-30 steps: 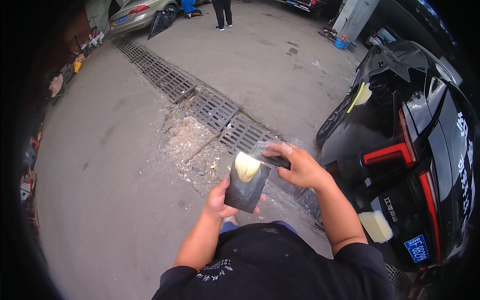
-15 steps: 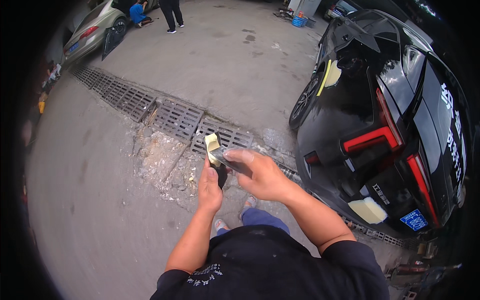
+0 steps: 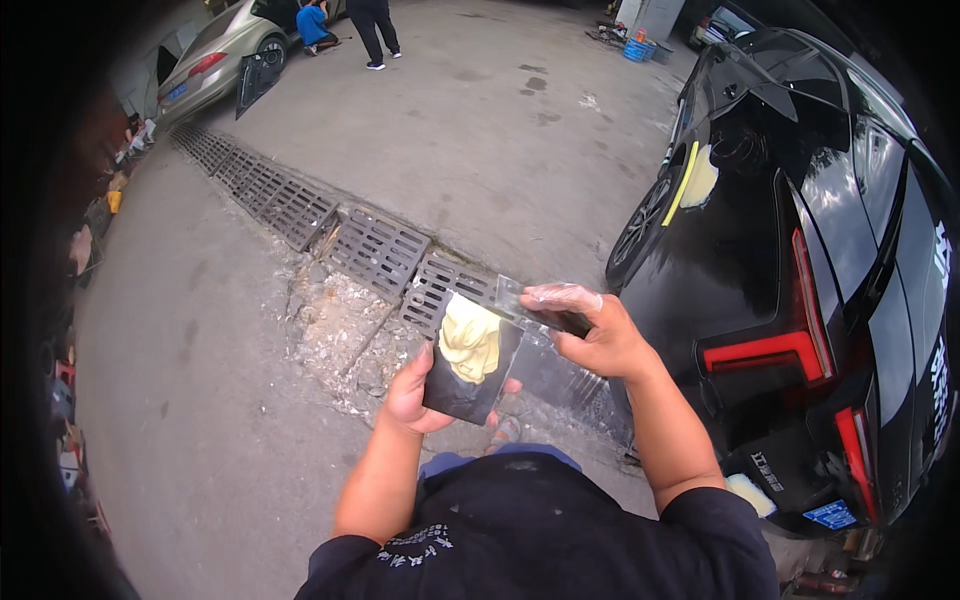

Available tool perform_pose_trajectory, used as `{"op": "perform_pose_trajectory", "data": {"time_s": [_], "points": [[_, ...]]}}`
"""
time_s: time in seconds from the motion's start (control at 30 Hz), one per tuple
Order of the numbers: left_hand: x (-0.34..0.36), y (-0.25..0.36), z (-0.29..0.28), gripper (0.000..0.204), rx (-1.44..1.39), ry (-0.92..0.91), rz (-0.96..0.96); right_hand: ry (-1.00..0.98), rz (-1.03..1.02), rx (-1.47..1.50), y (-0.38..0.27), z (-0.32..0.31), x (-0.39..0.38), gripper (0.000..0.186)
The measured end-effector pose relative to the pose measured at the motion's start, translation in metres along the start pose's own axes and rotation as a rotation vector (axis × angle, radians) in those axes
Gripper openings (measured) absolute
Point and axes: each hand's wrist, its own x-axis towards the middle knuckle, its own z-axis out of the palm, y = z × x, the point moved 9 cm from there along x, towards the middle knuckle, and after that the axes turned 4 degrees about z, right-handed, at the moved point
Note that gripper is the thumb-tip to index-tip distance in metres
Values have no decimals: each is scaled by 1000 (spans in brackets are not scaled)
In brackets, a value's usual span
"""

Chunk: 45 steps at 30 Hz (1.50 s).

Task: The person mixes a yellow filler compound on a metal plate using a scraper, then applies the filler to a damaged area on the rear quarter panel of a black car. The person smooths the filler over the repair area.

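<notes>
My left hand point(image 3: 408, 390) holds a dark rectangular board point(image 3: 455, 400) topped with a thick, creamy pale-yellow paste point(image 3: 470, 338). Its thumb lies along the board's left edge, fingertips showing at the right. My right hand point(image 3: 603, 337) is closed on a scraper point(image 3: 545, 312) with a flat blade and dark handle, held beside the upper right of the board; pale smears mark its fingers. Close on the right stands a black car point(image 3: 745, 260), with a yellow strip point(image 3: 680, 182) and pale patch point(image 3: 701, 178) near its wheel.
A grated drain point(image 3: 270, 191) with broken concrete point(image 3: 335, 335) beside it runs diagonally ahead. A light-coloured car point(image 3: 208, 58) stands back left, a loose dark panel point(image 3: 258, 80) beside it, near a crouching person in blue point(image 3: 310, 25) and standing legs in dark trousers point(image 3: 372, 32). Clutter point(image 3: 115, 200) lines the left.
Half a second ago the board was turned edge-on with the scraper against the paste. Now its face is turned up and the scraper is lifted off to the right.
</notes>
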Motion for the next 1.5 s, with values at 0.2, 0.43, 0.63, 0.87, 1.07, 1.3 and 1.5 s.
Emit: {"op": "perform_pose_trajectory", "data": {"time_s": [0.2,0.43,0.63,0.87,1.07,1.3,1.5], "points": [[48,36,-24,70,463,311,311,181,554,829,77,-6,-30,65],[64,52,-51,65,1245,268,373,243,568,999,91,23,27,75],[77,72,-100,58,774,248,-67,295,163,799,44,-37,71,66],[82,67,-103,67,-201,-56,-232,-59,-64,-54,-1,-9,107,65],[124,67,-121,68,-158,-103,-264,-76,180,-159,79,-35,124,61],[237,92,-184,63,399,382,195,335,204,-438,138,-123,171,57],[320,86,-234,62,696,448,287,234,278,-392,203,-178,186,54]]}}
